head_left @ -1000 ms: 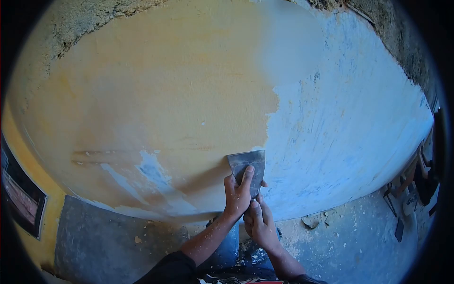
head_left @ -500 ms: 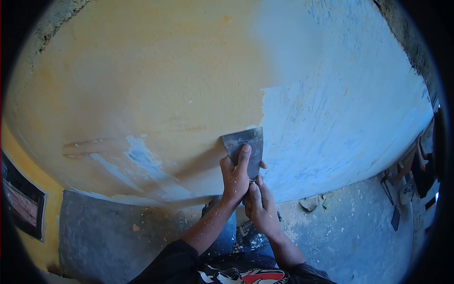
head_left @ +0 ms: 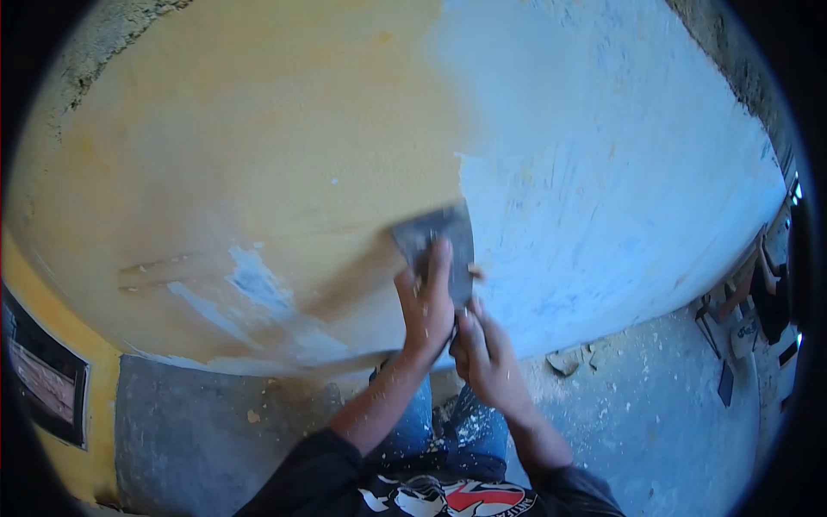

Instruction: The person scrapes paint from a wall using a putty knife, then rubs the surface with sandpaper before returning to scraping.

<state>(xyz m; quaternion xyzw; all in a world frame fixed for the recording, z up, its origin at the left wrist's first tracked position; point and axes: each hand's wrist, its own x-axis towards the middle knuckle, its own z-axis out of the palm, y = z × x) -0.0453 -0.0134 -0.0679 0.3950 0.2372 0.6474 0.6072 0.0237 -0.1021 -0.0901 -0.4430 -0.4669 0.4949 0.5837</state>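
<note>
While left hand (head_left: 425, 312) clasps scraper (head_left: 457, 250) round its blade, right hand (head_left: 488, 358) grips low end — tool's up at wall (head_left: 327, 129). Probably pretty stiff, lightish metal — best held low, well clear of edge.

The scraper blade (head_left: 458, 250) is dull grey metal. The yellow paint (head_left: 293, 121) looks matt and smooth; the pale wall area (head_left: 586, 215), chalky and streaked. The upper-left border (head_left: 103, 43) is rough and crumbly, the floor (head_left: 215, 431) matt, the jeans (head_left: 484, 422) denim.

Scraper (head_left: 457, 254) | grey, flared, broad end up, slightly tilted | where yellow paint (head_left: 345, 129) meets pale wall (head_left: 594, 215)
</note>
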